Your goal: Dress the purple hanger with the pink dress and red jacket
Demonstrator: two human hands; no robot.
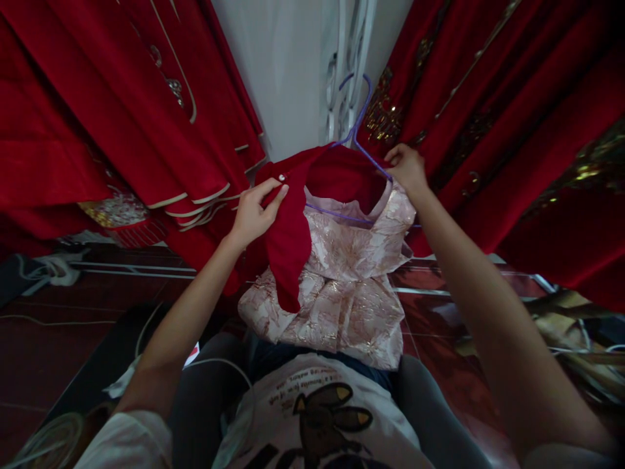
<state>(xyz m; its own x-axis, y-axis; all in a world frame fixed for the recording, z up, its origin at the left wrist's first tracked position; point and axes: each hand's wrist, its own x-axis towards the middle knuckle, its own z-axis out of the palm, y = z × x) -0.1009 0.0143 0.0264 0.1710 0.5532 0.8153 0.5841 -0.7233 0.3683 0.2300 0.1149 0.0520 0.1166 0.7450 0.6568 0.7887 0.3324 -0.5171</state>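
Note:
A small garment hangs in front of me on a purple wire hanger (pixel 359 117). Its top is red velvet (pixel 293 228) and its skirt is pale pink brocade (pixel 346 286). My left hand (pixel 254 210) pinches the red left shoulder of the garment, fingers closed on the fabric near a small white button. My right hand (pixel 406 168) grips the right shoulder where the hanger's arm runs under the cloth. The skirt hangs down over my lap.
Red velvet robes with gold trim (pixel 146 117) hang at the left, and more red embroidered garments (pixel 512 130) at the right. A white wall (pixel 288 71) shows between them. The floor is dark red tile (pixel 43 352), with cords and a metal rail (pixel 127 267).

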